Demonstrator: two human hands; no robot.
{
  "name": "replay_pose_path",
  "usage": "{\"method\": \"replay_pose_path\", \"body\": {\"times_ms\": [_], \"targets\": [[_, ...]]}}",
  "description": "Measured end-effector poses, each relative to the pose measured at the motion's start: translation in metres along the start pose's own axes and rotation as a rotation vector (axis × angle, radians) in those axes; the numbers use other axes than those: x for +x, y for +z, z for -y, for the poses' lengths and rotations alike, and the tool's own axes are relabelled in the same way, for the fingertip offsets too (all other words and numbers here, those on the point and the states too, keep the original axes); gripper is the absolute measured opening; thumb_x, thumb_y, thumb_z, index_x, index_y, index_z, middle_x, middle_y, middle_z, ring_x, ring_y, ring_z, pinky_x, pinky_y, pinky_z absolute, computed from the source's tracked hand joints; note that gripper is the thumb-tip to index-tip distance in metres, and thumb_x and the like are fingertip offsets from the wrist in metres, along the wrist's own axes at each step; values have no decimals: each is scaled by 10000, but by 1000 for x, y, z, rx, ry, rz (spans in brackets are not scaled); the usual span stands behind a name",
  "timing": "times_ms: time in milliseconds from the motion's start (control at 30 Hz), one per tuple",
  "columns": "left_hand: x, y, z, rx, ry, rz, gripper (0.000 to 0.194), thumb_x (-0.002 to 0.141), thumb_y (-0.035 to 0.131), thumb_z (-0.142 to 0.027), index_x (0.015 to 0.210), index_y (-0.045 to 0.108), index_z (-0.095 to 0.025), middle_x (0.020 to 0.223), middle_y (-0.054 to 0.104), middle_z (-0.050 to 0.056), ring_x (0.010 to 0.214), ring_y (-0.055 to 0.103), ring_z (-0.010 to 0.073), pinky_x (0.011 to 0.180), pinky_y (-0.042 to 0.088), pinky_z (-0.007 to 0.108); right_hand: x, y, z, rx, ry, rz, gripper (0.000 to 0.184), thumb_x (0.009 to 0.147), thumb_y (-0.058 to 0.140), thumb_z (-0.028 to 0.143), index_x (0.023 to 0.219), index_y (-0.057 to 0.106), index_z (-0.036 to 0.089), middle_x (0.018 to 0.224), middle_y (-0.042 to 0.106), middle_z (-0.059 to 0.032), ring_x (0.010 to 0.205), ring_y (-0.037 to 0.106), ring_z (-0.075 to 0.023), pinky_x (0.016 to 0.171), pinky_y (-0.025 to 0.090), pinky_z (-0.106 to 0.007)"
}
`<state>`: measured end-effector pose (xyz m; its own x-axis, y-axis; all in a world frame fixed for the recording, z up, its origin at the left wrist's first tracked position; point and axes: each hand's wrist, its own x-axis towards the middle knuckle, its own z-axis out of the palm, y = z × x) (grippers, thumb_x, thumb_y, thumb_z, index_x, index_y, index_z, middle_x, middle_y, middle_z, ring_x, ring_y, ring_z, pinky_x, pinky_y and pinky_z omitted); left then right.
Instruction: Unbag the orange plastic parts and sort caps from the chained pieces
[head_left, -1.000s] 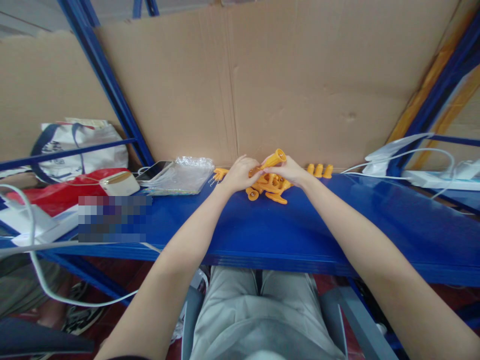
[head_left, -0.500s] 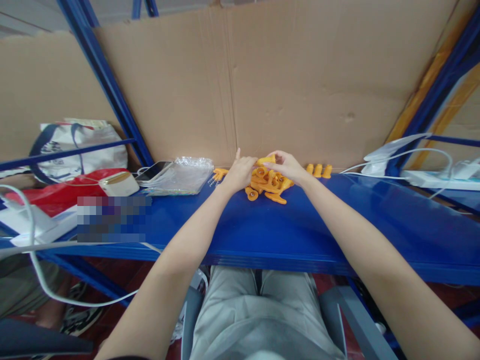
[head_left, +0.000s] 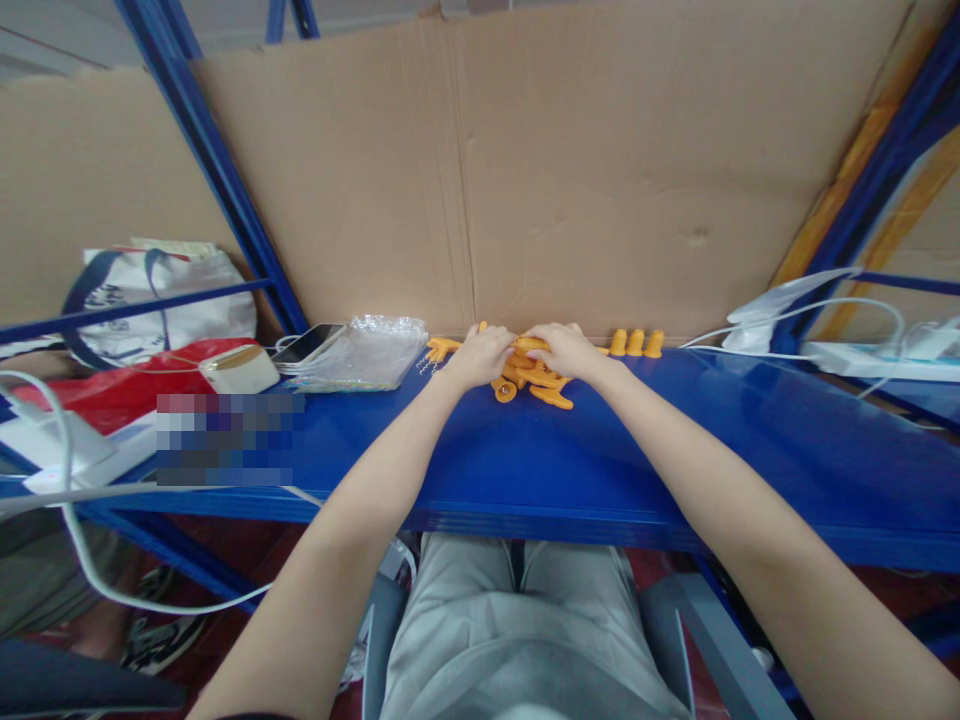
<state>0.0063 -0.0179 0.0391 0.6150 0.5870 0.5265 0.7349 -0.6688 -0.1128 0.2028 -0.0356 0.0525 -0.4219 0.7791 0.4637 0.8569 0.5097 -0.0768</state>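
Note:
A pile of small orange plastic parts (head_left: 534, 382) lies on the blue shelf (head_left: 525, 460) against the cardboard wall. My left hand (head_left: 480, 355) and my right hand (head_left: 562, 348) rest on top of the pile, side by side, fingers curled down into the parts. An orange piece (head_left: 529, 344) shows between the two hands, gripped from both sides. Three small orange caps (head_left: 636, 342) stand in a row just right of my right hand. More orange bits (head_left: 439, 349) lie left of my left hand.
A clear plastic bag (head_left: 358, 352), a phone (head_left: 309, 341) and a white case (head_left: 240, 368) lie to the left, beside red and white bags. White cables and a power strip (head_left: 862, 355) sit at the right. Cardboard (head_left: 570, 170) closes the back.
The orange piece held up above the pile a second ago has come down. Both hands have lowered onto the pile and closed over it.

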Motion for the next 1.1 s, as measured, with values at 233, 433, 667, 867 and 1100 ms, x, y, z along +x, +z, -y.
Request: {"method": "replay_pose_path", "body": {"times_ms": [233, 433, 667, 867, 1100], "targets": [[0, -5, -4, -22, -29, 9, 311, 940, 400, -216, 1119, 650, -168, 1122, 705, 133, 1117, 627, 286, 979, 385, 451, -5, -3, 7, -168, -62, -74, 252, 933, 543, 183, 1171, 627, 185, 1191, 708, -134, 1143, 574, -305, 881, 326, -398], [-1, -8, -4, -34, -32, 19, 324, 940, 391, -242, 1115, 645, -145, 1103, 704, 140, 1105, 634, 289, 978, 374, 440, -8, -6, 14, -238, -91, -56, 264, 941, 540, 200, 1187, 621, 151, 1181, 707, -150, 1129, 573, -306, 859, 293, -386], [0, -8, -7, 7, 18, -8, 304, 948, 373, -246, 1006, 657, -155, 1044, 718, 127, 1044, 650, 280, 974, 388, 444, -7, 0, 13, -211, -88, -39, 275, 991, 457, 265, 1167, 632, 145, 1167, 714, -147, 1101, 587, -293, 822, 267, -373], [4, -5, -10, 6, 63, -66, 240, 912, 412, -210, 883, 646, -164, 884, 719, 94, 898, 667, 241, 1055, 356, 479, -6, -2, 10, -232, -106, -80, 189, 950, 504, 224, 1080, 621, 154, 1068, 719, -139, 1043, 590, -291, 787, 240, -358], [9, 2, -6, -210, -23, -73, 235, 922, 449, -264, 772, 605, -174, 704, 655, 57, 667, 600, 186, 735, 439, 328, -6, -4, 13, -328, -141, -112, 194, 923, 491, 156, 1087, 593, 169, 1016, 699, -132, 1004, 568, -291, 807, 239, -368]]}}
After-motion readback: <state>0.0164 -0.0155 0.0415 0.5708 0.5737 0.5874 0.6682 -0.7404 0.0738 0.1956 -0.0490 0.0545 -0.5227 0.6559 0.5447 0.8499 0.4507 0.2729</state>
